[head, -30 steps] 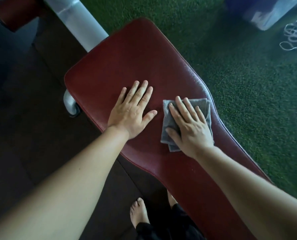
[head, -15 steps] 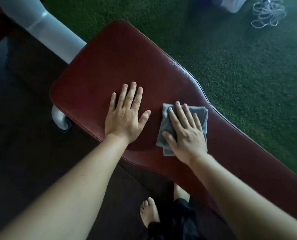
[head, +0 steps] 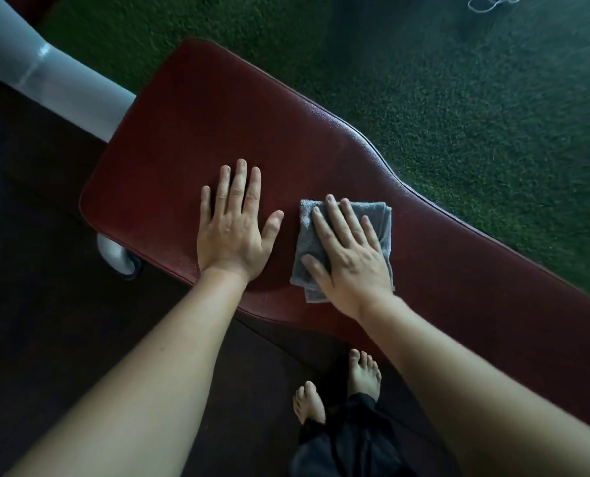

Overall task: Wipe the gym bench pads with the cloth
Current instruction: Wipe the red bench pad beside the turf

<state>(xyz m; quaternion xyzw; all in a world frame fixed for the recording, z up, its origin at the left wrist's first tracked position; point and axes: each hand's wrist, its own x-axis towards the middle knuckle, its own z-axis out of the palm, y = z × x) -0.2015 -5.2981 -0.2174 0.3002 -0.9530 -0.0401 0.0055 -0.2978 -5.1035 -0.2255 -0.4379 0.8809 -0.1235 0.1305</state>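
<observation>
Green turf (head: 458, 105) fills the upper right of the frame and dark floor (head: 45, 321) the lower left. Between them a red pad (head: 217, 115) runs diagonally, its wide end at upper left by a white post (head: 45, 74). The folded grey cloth (head: 383, 218) lies on the pad at mid-frame, where the pad narrows. The right hand (head: 352, 259) presses flat on it, grip apart, fingers straight and spread. The left hand (head: 231, 232) lies flat on bare pad just beside, grip also apart, holding nothing.

The step looks like mid-wipe. Done well, it needs even palm pressure so the folds don't bunch, and overlapping strokes along the pad's length and out to the piped edges. The left hand should lift so its patch gets wiped too.
</observation>
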